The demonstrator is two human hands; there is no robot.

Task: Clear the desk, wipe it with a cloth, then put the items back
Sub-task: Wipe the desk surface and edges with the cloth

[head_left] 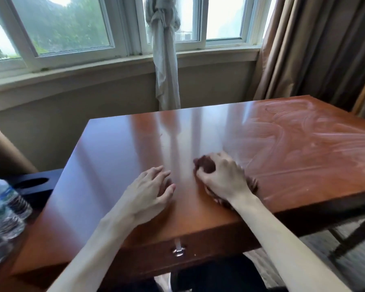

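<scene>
Desk (118, 148) of glossy reddish wood, set under a window (61, 28), far edge close to the wall; metal drawer pull (178, 250) on the near front edge. Off the left edge, clear water bottles (2, 209) clustered on a lower surface, beside a dark tray (36, 184) with a round cutout. Knotted pale curtain (164, 60) hanging behind the far edge, brown drapes (316, 49) at the back right corner. Chair frame (350, 234) partly visible beneath the right side.

Plenty of open top: left half and middle shiny with window reflections, right half streaked with whitish wipe marks reaching the far right corner. Nothing standing on the wood between the hands and any edge.

Right hand (221, 175) near the front edge, a little right of centre, fingers curled tight around a bunched dark brown cloth (207, 165), pressing it against the surface; more cloth showing under the wrist. Left hand (150, 190) just beside it, apart from the cloth, fingers loosely spread, fingertips resting on the wood, holding nothing
</scene>
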